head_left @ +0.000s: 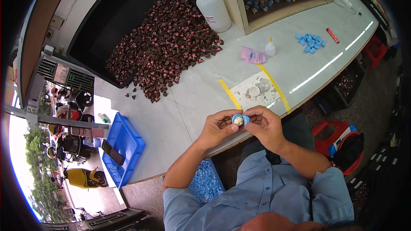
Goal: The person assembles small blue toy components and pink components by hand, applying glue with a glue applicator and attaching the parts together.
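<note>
Above the near edge of the table, my two hands meet around small parts. Fingers and thumb of my left hand (pixel 217 129) pinch a small rounded blue-and-cream part (pixel 238 120), like a toy figure's head. My right hand (pixel 267 127) grips a small blue piece (pixel 246 120) pressed against its right side. My fingertips cover much of both. Just beyond lies a stained white sheet (pixel 244 90) between yellow tape strips (pixel 274 86), bearing two small round clear dishes (pixel 254 91). Farther off stand a pink packet (pixel 252 54) and a small white dropper bottle (pixel 270 48).
A black tray (pixel 96 38) spills dark brown-and-red pieces over the far left. Beside it stands a large white bottle (pixel 212 10). Blue pieces (pixel 311 42) and a red marker (pixel 332 35) lie right. A blue tray (pixel 138 139) holds a phone (pixel 112 152); a red stool (pixel 325 139) is right.
</note>
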`<state>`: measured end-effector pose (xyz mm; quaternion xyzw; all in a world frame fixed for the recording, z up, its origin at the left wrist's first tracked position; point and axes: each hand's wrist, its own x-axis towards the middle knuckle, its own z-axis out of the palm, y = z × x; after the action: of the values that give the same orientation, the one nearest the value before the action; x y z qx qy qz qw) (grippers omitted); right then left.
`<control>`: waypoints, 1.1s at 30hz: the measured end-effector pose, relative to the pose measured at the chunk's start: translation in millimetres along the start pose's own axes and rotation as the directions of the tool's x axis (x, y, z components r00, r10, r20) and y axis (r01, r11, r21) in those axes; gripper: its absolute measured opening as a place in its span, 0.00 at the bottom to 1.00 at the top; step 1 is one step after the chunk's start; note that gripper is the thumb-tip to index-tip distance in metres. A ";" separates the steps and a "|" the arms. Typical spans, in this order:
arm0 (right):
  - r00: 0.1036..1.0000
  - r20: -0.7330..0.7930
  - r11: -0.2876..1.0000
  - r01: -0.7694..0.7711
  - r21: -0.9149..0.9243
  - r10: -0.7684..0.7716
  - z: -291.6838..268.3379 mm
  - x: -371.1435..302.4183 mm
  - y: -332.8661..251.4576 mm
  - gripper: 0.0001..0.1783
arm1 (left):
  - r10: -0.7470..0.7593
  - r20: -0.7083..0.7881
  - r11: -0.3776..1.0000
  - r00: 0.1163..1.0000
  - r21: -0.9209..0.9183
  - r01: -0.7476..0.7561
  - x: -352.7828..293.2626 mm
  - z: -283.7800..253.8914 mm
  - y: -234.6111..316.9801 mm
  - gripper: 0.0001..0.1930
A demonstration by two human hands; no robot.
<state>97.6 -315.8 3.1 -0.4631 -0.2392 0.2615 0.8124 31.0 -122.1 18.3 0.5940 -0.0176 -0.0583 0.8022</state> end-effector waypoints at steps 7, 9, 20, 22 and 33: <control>1.000 -0.002 1.000 -0.006 -0.004 0.006 -0.5 -0.9 0.6 0.16 | -0.014 -0.039 1.000 0.999 -0.024 0.013 0.6 4.9 1.7 0.22; 1.000 -0.003 1.000 -0.006 -0.004 0.006 -0.4 -0.7 0.6 0.16 | -0.013 -0.036 1.000 0.999 -0.026 0.012 0.7 4.5 2.2 0.22; 0.999 -0.026 1.000 -0.022 0.010 0.022 -0.1 -3.4 3.8 0.17 | 0.025 -0.008 0.999 1.000 0.040 -0.024 -0.7 4.8 -0.7 0.23; 0.999 -0.031 1.000 -0.013 0.015 0.014 0.4 -3.1 4.2 0.17 | 0.022 -0.069 0.998 0.997 0.060 -0.018 -0.9 6.9 -1.2 0.22; 0.989 -0.057 0.965 0.117 -0.235 -0.134 5.4 -1.1 1.0 0.16 | 0.030 -0.076 0.999 0.997 0.037 -0.027 0.5 4.6 -6.3 0.21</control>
<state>93.1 -312.7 4.6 -0.5475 -0.2673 0.1630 0.7760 30.6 -128.4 13.6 0.6096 0.0035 -0.0237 0.7923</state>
